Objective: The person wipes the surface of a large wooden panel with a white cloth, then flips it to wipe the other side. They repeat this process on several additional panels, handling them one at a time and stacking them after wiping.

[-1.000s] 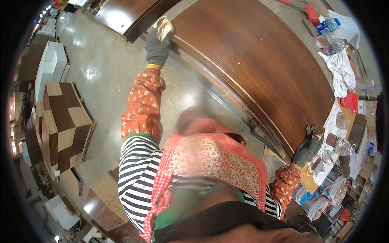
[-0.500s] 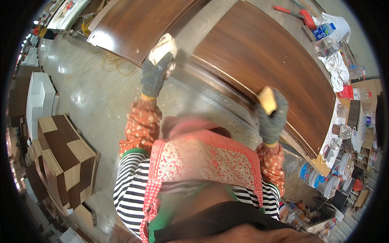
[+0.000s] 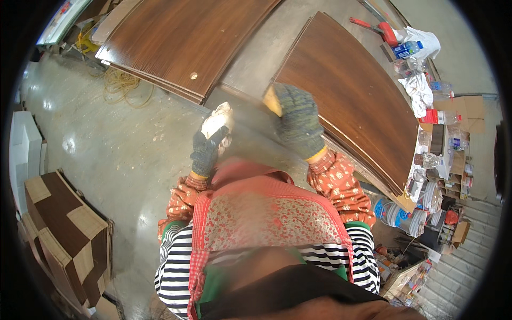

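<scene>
My left hand (image 3: 207, 150), in a dark knitted glove, is closed around a crumpled whitish rag (image 3: 217, 120) held up in front of my chest. My right hand (image 3: 298, 127), gloved the same way, grips a small yellow block (image 3: 272, 101) that sticks out past the fingers. Both hands are raised close together above the concrete floor. The right hand hovers over the near corner of a stack of dark brown wood-grain panels (image 3: 354, 101). A second stack of brown panels (image 3: 184, 40) lies further back on the left.
A table edge on the right carries bottles, rags (image 3: 421, 90), tape rolls and small boxes. A red-handled tool (image 3: 376, 28) lies beyond the panels. Coiled yellow cord (image 3: 120, 85) lies on the floor, and brown-and-tan boxes (image 3: 61, 229) stand at lower left.
Both hands drew in toward my chest and came closer together. The left hand with the rag pulled back from the far panels; the right hand rose with the yellow block.
</scene>
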`<state>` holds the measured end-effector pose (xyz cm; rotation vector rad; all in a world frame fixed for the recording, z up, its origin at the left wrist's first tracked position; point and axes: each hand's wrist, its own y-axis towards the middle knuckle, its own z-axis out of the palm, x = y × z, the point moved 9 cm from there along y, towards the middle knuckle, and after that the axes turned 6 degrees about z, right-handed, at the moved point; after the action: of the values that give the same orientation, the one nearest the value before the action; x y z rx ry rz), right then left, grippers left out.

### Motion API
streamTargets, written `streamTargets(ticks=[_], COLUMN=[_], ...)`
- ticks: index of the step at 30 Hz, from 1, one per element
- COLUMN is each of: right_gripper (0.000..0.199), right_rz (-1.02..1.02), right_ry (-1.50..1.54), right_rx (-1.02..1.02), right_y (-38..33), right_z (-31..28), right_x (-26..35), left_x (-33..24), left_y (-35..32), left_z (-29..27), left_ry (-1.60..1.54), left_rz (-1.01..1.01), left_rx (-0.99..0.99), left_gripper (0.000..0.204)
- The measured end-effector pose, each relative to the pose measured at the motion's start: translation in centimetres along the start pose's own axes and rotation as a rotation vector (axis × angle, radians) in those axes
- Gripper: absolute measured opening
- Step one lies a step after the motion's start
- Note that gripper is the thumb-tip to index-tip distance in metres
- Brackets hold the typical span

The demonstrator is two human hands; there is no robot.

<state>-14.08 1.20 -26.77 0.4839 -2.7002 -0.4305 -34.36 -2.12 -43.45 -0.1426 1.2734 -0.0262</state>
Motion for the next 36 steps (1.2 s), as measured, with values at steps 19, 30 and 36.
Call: streamTargets(ticks=[19,30,36], right_gripper=[0.057,0.061,0.063], right_rz=[0.435,0.500,0.646], right_ry=[-0.245,-0.450,-0.474], right_rx=[-0.134,-0.093,-0.187], right_y=[-12.2,-19.3,-23.7], right_z=[-5.4,-7.1,-10.6], right_x=[-6.9,-10.9,-15.2], left_x=[-3.7,-13.6,-12.5], left_y=[1.2,0.4,0.8], left_z=[5.3,15.9,20.8], left_ry=[0.337,0.655,0.910], left_rz=[0.209,0.979,1.105], left_rx=[0.115,0.217,0.297], left_gripper=[0.036,0.051,0.053])
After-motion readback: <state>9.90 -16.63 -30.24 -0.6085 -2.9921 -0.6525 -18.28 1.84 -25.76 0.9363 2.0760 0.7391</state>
